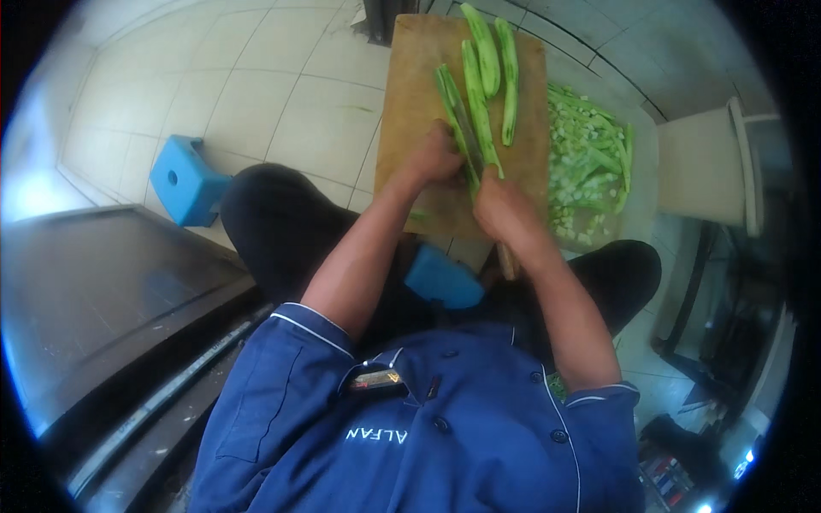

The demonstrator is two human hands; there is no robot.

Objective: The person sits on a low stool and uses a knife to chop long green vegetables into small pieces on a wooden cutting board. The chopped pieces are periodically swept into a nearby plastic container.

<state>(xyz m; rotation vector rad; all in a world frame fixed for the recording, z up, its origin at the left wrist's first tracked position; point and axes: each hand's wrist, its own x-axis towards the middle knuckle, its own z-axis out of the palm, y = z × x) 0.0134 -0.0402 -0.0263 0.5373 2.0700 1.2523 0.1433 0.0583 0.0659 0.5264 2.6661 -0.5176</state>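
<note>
Wooden is the cutting board, and upon its middle the left hand holds one long green vegetable while the right hand grasps a knife, three similar vegetables reaching toward the board's far edge and cut pieces lying beside its right.

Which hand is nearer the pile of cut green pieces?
Right. The right hand, holding the knife, is left of the pile; the left hand is farther left, over the board.
</note>
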